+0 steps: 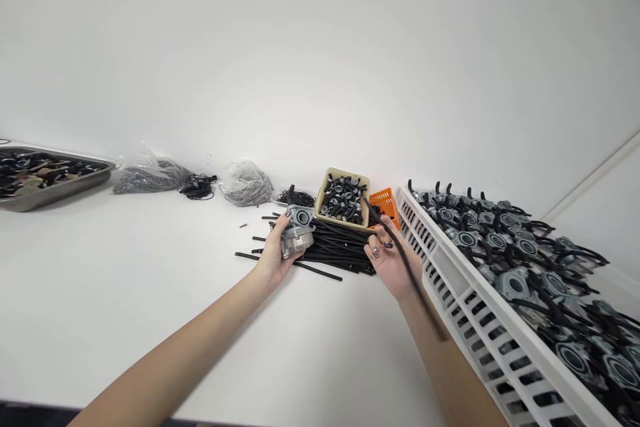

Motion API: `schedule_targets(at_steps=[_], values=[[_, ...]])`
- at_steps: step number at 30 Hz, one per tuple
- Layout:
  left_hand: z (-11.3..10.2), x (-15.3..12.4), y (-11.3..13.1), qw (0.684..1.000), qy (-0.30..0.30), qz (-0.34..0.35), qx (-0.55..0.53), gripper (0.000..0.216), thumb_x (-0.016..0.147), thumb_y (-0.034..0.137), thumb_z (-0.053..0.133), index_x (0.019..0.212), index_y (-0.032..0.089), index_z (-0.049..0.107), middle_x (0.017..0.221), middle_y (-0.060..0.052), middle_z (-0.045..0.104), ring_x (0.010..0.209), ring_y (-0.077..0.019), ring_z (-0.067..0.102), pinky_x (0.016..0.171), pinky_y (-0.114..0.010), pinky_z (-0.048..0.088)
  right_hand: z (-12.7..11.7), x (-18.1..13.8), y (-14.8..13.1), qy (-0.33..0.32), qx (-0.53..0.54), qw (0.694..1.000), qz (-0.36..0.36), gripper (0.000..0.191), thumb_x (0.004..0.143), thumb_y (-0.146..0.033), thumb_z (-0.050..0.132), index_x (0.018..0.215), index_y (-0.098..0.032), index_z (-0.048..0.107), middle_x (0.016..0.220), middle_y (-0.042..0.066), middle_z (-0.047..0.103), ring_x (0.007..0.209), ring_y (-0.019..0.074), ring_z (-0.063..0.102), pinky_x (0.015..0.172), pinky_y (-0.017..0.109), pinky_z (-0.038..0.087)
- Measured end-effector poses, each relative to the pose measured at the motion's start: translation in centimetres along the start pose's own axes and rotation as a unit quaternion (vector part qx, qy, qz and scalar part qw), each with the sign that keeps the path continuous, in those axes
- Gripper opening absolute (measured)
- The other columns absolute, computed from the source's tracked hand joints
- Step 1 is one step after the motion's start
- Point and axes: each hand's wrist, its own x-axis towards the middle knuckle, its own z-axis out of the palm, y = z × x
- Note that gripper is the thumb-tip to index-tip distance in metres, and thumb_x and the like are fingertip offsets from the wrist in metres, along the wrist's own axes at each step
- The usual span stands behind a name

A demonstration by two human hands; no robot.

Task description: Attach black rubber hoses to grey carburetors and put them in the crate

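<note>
My left hand (278,252) is wrapped around a grey metal carburetor-like part (297,232), holding it just above the white table (150,293). My right hand (389,257) pinches a long thin black tube (404,260) that slants from near the beige box down past my wrist. Between my hands lies a pile of black tubes (336,248). Behind it stands a beige box (344,199) filled with small black and grey parts.
A white slatted crate (480,320) on the right holds several grey metal parts with black hoses. An orange basket (385,203) sits beside the beige box. Bags of small parts (246,183) and a metal tray (45,177) lie at the back left.
</note>
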Motion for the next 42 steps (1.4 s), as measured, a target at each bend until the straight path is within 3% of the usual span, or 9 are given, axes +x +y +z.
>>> schedule_targets(at_steps=[3, 6, 11, 23, 33, 38, 42], values=[[0.1, -0.3, -0.2, 1.0, -0.016, 0.012, 0.014, 0.046, 0.074, 0.035, 0.075, 0.116, 0.027, 0.057, 0.098, -0.002, 0.067, 0.069, -0.0147, 0.066, 0.056, -0.027, 0.056, 0.5, -0.1, 0.6, 0.018, 0.009, 1.0, 0.021, 0.019, 0.077, -0.043, 0.066, 0.089, -0.028, 0.064, 0.075, 0.002, 0.07, 0.051, 0.0148, 0.043, 0.053, 0.033, 0.037], [0.0, -0.5, -0.5, 0.998, -0.05, 0.021, 0.015, 0.053, 0.073, 0.033, 0.076, 0.122, 0.031, 0.056, 0.101, -0.001, 0.067, 0.067, -0.0133, 0.065, 0.053, -0.025, 0.054, 1.7, -0.3, 1.6, 0.013, -0.004, 0.999, 0.053, 0.027, 0.079, -0.049, 0.067, 0.083, -0.023, 0.065, 0.052, -0.001, 0.062, 0.047, 0.0135, 0.044, 0.05, 0.029, 0.035], [0.0, -0.6, -0.8, 0.998, -0.06, 0.03, 0.016, 0.059, 0.07, 0.031, 0.078, 0.124, 0.03, 0.055, 0.096, -0.001, 0.069, 0.066, -0.0139, 0.065, 0.053, -0.024, 0.053, 3.1, -0.6, 2.7, 0.021, -0.035, 0.998, 0.045, 0.036, 0.079, -0.057, 0.064, 0.08, -0.02, 0.064, 0.051, 0.0, 0.061, 0.049, 0.014, 0.049, 0.051, 0.028, 0.036], [0.1, -0.6, -0.8, 0.998, -0.046, 0.037, 0.028, 0.058, 0.069, 0.03, 0.079, 0.122, 0.026, 0.056, 0.094, -0.002, 0.071, 0.071, -0.0155, 0.068, 0.055, -0.023, 0.054, 2.3, -0.4, 2.4, 0.05, -0.034, 0.998, 0.029, 0.035, 0.081, -0.054, 0.06, 0.077, -0.02, 0.062, 0.047, -0.001, 0.056, 0.048, 0.0146, 0.048, 0.052, 0.028, 0.036], [0.6, -1.5, -1.4, 0.996, -0.07, 0.05, 0.029, 0.054, 0.064, 0.028, 0.082, 0.113, 0.021, 0.06, 0.092, -0.003, 0.072, 0.073, -0.0159, 0.068, 0.062, -0.025, 0.054, 3.6, -1.1, 4.8, -0.043, -0.165, 0.984, 0.052, 0.033, 0.083, -0.051, 0.062, 0.079, -0.019, 0.064, 0.055, 0.0, 0.06, 0.048, 0.0118, 0.047, 0.05, 0.025, 0.036], [0.6, -1.7, -1.9, 0.994, -0.088, 0.05, 0.046, 0.054, 0.063, 0.029, 0.084, 0.111, 0.02, 0.06, 0.091, -0.002, 0.071, 0.07, -0.014, 0.066, 0.064, -0.023, 0.053, 3.7, -1.3, 6.3, -0.061, -0.196, 0.978, -0.041, 0.021, 0.077, -0.04, 0.072, 0.07, -0.021, 0.067, 0.083, 0.003, 0.058, 0.075, 0.0159, 0.055, 0.064, 0.028, 0.045], [0.5, -1.5, -1.7, 0.994, -0.076, 0.057, 0.047, 0.053, 0.063, 0.028, 0.083, 0.111, 0.021, 0.06, 0.096, -0.004, 0.072, 0.075, -0.0159, 0.067, 0.063, -0.024, 0.053, 3.5, -1.2, 6.3, -0.019, -0.204, 0.977, -0.053, 0.022, 0.079, -0.041, 0.07, 0.07, -0.021, 0.067, 0.101, 0.007, 0.055, 0.09, 0.0196, 0.057, 0.076, 0.032, 0.048]])
